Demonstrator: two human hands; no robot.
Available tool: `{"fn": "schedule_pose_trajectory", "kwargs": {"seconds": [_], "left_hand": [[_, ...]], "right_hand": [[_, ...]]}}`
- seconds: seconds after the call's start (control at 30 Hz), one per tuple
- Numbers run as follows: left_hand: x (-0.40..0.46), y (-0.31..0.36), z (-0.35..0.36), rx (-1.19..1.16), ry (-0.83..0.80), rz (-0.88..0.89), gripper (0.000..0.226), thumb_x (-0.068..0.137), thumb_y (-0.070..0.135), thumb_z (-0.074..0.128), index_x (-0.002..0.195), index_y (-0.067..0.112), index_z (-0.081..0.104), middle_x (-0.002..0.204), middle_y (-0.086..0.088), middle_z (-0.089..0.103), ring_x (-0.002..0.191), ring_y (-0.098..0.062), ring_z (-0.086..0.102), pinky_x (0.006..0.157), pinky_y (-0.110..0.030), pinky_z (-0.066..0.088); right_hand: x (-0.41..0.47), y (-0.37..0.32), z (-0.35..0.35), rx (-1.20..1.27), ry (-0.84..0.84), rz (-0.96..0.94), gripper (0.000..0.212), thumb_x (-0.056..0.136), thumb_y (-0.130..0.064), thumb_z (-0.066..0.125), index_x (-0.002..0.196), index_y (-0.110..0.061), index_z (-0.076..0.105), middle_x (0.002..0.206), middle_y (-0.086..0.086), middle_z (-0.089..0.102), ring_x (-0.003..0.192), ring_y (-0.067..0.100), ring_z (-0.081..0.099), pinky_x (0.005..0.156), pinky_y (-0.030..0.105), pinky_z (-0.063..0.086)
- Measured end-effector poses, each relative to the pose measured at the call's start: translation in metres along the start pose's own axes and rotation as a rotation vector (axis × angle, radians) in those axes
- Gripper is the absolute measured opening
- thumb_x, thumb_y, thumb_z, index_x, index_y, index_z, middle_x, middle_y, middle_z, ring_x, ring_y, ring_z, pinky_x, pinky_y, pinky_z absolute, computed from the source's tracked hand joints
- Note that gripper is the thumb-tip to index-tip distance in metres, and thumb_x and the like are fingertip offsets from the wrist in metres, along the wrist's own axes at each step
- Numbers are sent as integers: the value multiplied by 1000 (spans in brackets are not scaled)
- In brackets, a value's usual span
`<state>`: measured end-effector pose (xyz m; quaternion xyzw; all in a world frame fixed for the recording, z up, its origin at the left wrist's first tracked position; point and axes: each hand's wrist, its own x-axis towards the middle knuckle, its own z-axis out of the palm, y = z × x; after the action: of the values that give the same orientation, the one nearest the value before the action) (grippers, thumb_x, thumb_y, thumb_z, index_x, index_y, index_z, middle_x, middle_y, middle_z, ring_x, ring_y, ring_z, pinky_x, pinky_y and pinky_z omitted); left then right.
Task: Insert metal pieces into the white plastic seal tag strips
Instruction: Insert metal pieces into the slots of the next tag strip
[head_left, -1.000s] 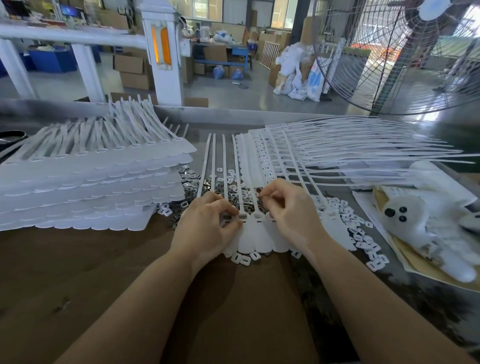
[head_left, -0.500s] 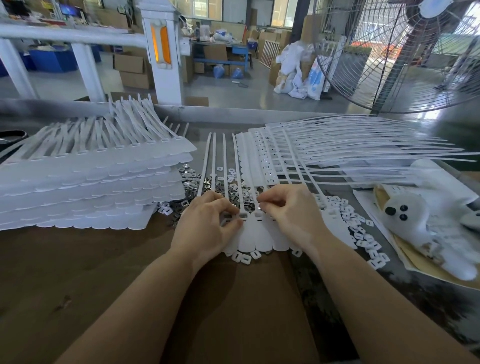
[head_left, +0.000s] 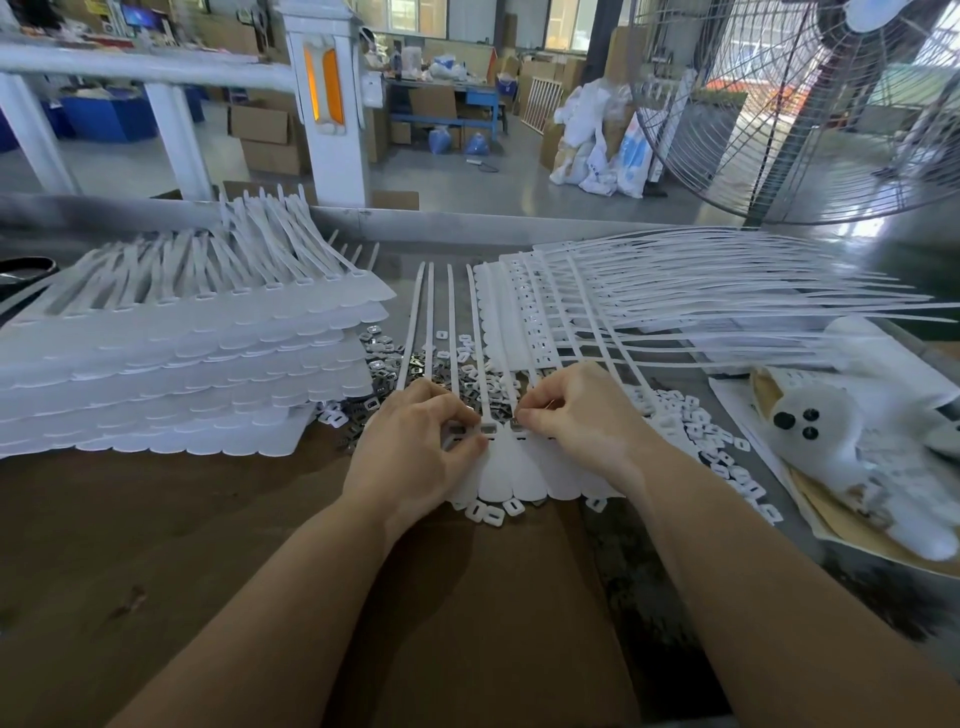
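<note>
Right hand (head_left: 582, 415) edged slightly left, fingertips now at the strip (head_left: 511, 470) slot (a small shift)

The right hand (head_left: 582, 415) is covering the metal piece at its fingertips. The left hand (head_left: 415, 447) is hiding part of the strip sheet (head_left: 519, 478). The picture's right edge is cropping the fan (head_left: 810, 114).

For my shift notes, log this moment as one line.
step: inserting metal piece | left hand: pinching tag strip | right hand: pinching metal piece at slot | spare pieces: behind hands
</note>
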<state>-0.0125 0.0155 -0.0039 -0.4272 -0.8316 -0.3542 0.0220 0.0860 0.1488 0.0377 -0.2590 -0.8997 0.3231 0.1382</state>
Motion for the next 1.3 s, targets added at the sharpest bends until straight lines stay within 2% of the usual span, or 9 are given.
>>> {"fn": "schedule_pose_trajectory", "kwargs": {"seconds": [0.1, 0.17, 0.27, 0.4, 0.53, 0.77, 0.9, 1.03, 1.3], "left_hand": [[0, 0, 0, -2, -8, -2, 19, 84, 39, 62, 99, 28, 67, 100, 15, 46, 100, -3, 39, 90, -23, 32], [1, -1, 0, -1, -8, -5, 19, 84, 39, 62, 99, 28, 67, 100, 16, 46, 101, -4, 39, 89, -23, 32], [0, -1, 1, 2, -1, -9, 19, 84, 39, 62, 99, 29, 67, 98, 17, 45, 97, 0, 35, 84, -20, 27], [0, -2, 1, 6, -3, -5, 20, 84, 40, 62, 100, 29, 67, 99, 17, 44, 97, 0, 33, 84, -19, 26], [0, -2, 1, -2, 3, -5, 19, 83, 39, 63, 99, 29, 67, 98, 17, 45, 96, -1, 35, 83, -19, 27], [1, -2, 1, -5, -2, -14, 19, 83, 40, 63, 98, 29, 67, 98, 17, 46, 97, -1, 36, 84, -21, 28], [1, -2, 1, -10, 5, -16, 19, 83, 39, 63, 98, 28, 67, 98, 18, 46, 97, -1, 36, 85, -21, 29], [1, -2, 1, -14, 4, -10, 19, 83, 38, 63, 98, 28, 68, 98, 17, 46, 98, -2, 37, 88, -22, 31], [1, -2, 3, 11, 11, -20, 19, 84, 40, 62, 98, 29, 68, 98, 18, 46, 99, -2, 39, 87, -21, 30]], "right_hand": [[0, -2, -1, -37, -29, 32, 13, 86, -15, 66, 92, -8, 75, 98, 2, 68, 85, 11, 57, 72, 19, 38], [1, -3, 0, -54, -39, 58, 13, 86, -16, 65, 92, -9, 74, 100, 3, 67, 83, 11, 55, 70, 19, 38], [1, -3, 0, -32, -32, 95, 9, 83, -13, 67, 87, -10, 75, 97, 3, 68, 80, 10, 56, 65, 18, 41], [1, -6, 1, -13, 13, 128, 5, 77, -14, 74, 80, -12, 72, 89, 1, 67, 84, 13, 61, 79, 28, 50], [3, -4, 1, 34, 15, 156, 10, 75, -13, 76, 71, -17, 67, 81, -3, 64, 79, 11, 60, 73, 25, 48], [9, -9, 8, 5, 124, 34, 9, 82, -12, 66, 83, -17, 73, 84, -4, 68, 82, 12, 63, 80, 32, 53], [17, -14, 16, -88, 57, 37, 18, 82, -8, 63, 90, -19, 75, 96, -2, 71, 89, 14, 64, 85, 31, 52], [23, -18, 16, -150, -32, 95, 25, 78, -5, 62, 92, -22, 75, 97, -1, 71, 91, 18, 64, 83, 36, 54], [22, -14, 20, -138, 43, 67, 12, 80, -13, 68, 84, -23, 74, 92, -6, 70, 87, 12, 63, 83, 33, 52]]}}
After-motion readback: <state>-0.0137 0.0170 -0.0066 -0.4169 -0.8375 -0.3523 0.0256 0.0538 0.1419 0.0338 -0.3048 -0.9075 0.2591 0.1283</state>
